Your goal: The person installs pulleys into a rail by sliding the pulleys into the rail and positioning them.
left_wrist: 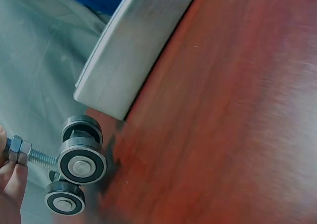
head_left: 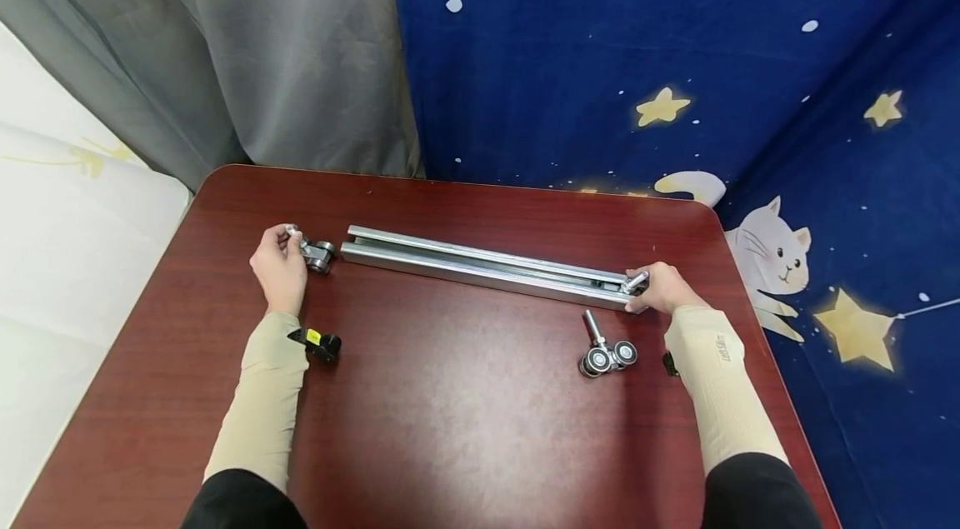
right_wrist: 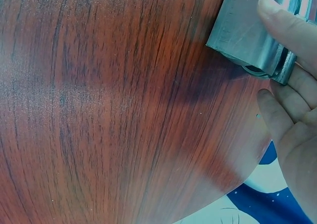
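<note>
- Head view: left hand point(head_left: 277, 269) is pinching a wheeled trolley point(head_left: 320, 255) by its threaded bolt point(left_wrist: 43, 159), wheels just beside the left end of a metal rail point(head_left: 480, 271).
- Right hand point(head_left: 666, 289) has the other end gripped, second bolt point(head_left: 637, 281) poking out by the fingers.
- Another trolley point(head_left: 608, 356) sits on the table point(head_left: 465, 429), near the right grip, on the person's side.
</note>
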Demonstrator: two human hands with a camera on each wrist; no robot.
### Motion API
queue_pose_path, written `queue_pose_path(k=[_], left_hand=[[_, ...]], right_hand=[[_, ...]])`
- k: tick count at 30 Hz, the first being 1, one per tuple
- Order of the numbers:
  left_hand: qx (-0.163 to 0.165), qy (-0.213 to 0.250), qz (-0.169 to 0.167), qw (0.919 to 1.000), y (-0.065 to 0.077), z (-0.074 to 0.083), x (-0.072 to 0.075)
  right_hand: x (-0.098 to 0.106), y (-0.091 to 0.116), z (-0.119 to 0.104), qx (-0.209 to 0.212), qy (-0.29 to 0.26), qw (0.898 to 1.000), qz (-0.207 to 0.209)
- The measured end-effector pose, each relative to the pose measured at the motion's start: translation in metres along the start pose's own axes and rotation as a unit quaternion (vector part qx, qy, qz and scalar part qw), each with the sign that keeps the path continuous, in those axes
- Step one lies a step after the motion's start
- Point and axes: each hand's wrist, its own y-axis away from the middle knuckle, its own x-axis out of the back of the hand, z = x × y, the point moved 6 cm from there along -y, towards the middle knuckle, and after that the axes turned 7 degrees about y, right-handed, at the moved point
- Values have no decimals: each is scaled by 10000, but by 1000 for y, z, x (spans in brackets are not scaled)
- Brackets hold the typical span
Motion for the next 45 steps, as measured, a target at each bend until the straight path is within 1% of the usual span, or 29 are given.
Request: queue_pose_path(k=[6, 12, 21, 25, 28, 35, 40, 45], left_hand=[[-127, -1, -305, 9995, -10, 7, -17], [-210, 129, -536, 9983, -12, 10, -28], [-84, 64, -607, 9981, -15, 11, -37], [-125, 46, -596, 9981, -15, 10, -40], [-198, 46, -646, 9977, -12, 11, -43], [-404, 109, -914, 9949, 0, 20, -50], [-485, 153, -1257, 9908, 9, 28, -59], [-758, 206, -1532, 9851, 19, 36, -68]], right_hand=[[1, 2, 2, -5, -7, 10000, 54], [-3, 0, 2, -12, -64, 10000, 10], [0, -2, 2, -46, -79, 9999, 53], [0, -2, 2, -59, -49, 10000, 26], [0, -2, 3, -70, -53, 10000, 5], [1, -2, 3, -71, -53, 10000, 25], [0, -1, 3, -43, -73, 10000, 22], [0, 0, 2, 15, -38, 10000, 87]])
